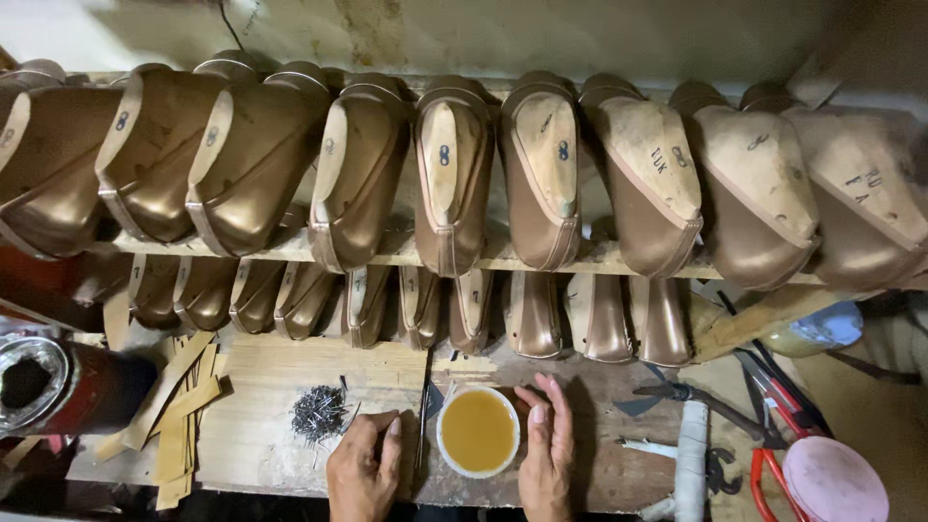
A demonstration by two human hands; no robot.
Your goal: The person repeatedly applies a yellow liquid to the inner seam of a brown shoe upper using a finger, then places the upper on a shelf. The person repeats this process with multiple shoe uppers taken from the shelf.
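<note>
A small white bowl of amber glue [478, 431] sits on the worn wooden bench between my two hands. My left hand [364, 468] rests on the bench just left of the bowl, fingers loosely curled, holding nothing that I can see. On the bowl's right side my right hand [547, 447] stands on edge, open, its fingers close to the rim. A heap of small dark nails [319, 412] lies on a pale board beyond my left hand.
A wooden rack [503, 259] holds two rows of bronze shoe uppers on lasts [452, 174]. Strips of tan leather [179, 416] and a round metal tin [34, 382] lie left. Pincers, red-handled cutters [773, 387], a wrapped handle [690, 459] and a pink lid [834, 480] lie right.
</note>
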